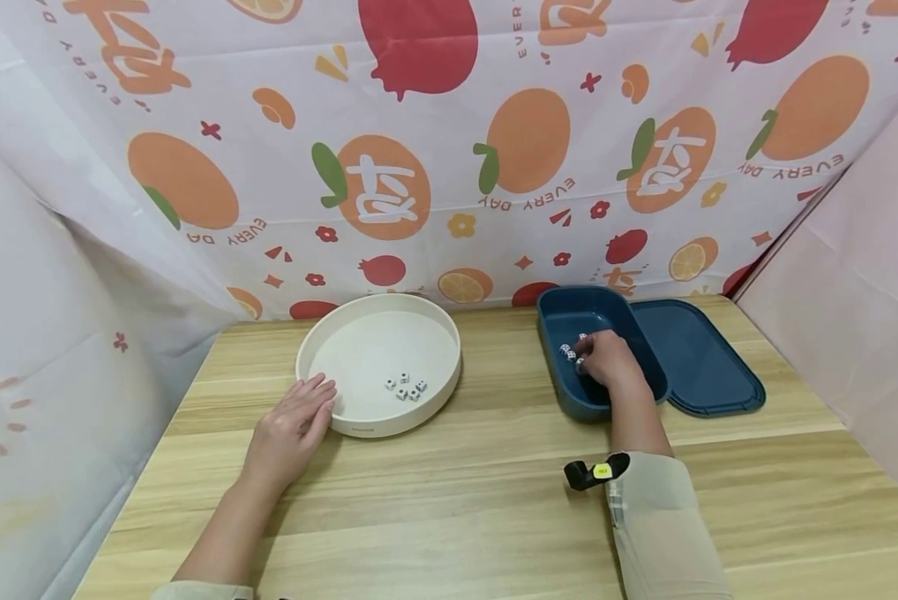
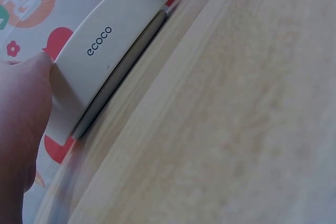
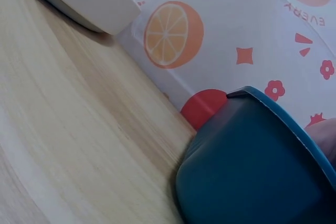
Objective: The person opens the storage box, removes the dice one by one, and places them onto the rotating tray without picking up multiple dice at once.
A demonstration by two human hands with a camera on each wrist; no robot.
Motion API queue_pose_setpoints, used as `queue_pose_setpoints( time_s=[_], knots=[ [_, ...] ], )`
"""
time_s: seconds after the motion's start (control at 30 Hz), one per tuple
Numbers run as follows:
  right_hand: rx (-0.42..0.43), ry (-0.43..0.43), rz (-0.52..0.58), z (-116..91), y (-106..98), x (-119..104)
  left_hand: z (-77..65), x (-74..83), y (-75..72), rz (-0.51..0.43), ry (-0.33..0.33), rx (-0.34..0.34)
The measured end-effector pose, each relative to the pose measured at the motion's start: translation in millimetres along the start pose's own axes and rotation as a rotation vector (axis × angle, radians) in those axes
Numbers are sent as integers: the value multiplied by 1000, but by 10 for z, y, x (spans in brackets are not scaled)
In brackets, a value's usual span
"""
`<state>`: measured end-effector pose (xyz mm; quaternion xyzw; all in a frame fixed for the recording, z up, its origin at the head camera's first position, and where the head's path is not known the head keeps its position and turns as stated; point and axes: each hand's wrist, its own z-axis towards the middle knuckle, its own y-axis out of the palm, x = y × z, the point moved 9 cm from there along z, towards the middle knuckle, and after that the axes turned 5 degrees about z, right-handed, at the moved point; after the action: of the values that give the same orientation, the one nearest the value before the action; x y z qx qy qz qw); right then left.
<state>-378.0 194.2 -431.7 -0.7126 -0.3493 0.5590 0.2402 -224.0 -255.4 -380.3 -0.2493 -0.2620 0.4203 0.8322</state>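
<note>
A round white tray [image 1: 321,337] stands on the wooden table and holds several small white dice [image 1: 406,387]. My left hand [image 1: 316,398] lies flat on the table, its straight fingers touching the tray's near left wall. In the left wrist view that wall [image 2: 105,45] reads "ecoco", with a finger [image 2: 23,124] against it. To the right, my right hand [image 1: 586,358] reaches into a dark blue box [image 1: 550,321], fingers curled down and pinching a die among more dice [image 1: 569,350]. The right wrist view shows the box's outer wall [image 3: 252,166].
The box's blue lid [image 1: 700,358] lies flat just right of the box. A fruit-print cloth [image 1: 449,150] hangs behind the table and along both sides. A black wrist camera mount [image 1: 595,473] sits on my right sleeve. Bare wooden tabletop [image 1: 456,500] spreads in front.
</note>
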Motion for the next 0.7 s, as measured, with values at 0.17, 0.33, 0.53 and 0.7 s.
queue_pose_setpoints(
  time_s=[0.17, 0.33, 0.53, 0.7],
  knots=[
    [23, -64, 58, -19, -40, -39, -33, 21, -4, 5, -5, 1],
    [62, -174, 118, -72, -99, -162, -56, 32, -8, 6, -3, 6],
    [115, -268, 160, -147, -155, -267, -73, 49, -16, 9, 3, 15],
    [158, -351, 230, -222, -192, -360, -89, 64, -13, 18, 9, 18]
  ],
)
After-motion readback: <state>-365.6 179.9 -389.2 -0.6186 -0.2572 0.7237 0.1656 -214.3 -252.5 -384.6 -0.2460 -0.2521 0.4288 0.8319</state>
